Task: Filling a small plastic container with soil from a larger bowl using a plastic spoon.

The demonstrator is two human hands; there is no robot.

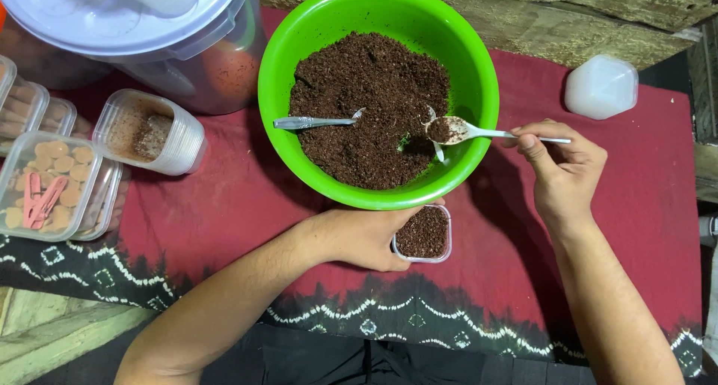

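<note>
Worktop cover: a dark red cloth [224,205] with a black border band carrying white zigzag and diamond patterns along the near edge.
Behind the worktop: a rough, weathered wooden beam [598,11] running across the top, grey-brown and cracked.
Lower left: pale wooden planks [52,325] showing beneath the cloth's edge.
Right edge: dark gap with a strip of wood, details unclear.
Light: even and soft, casting faint shadows on the cloth.
</note>
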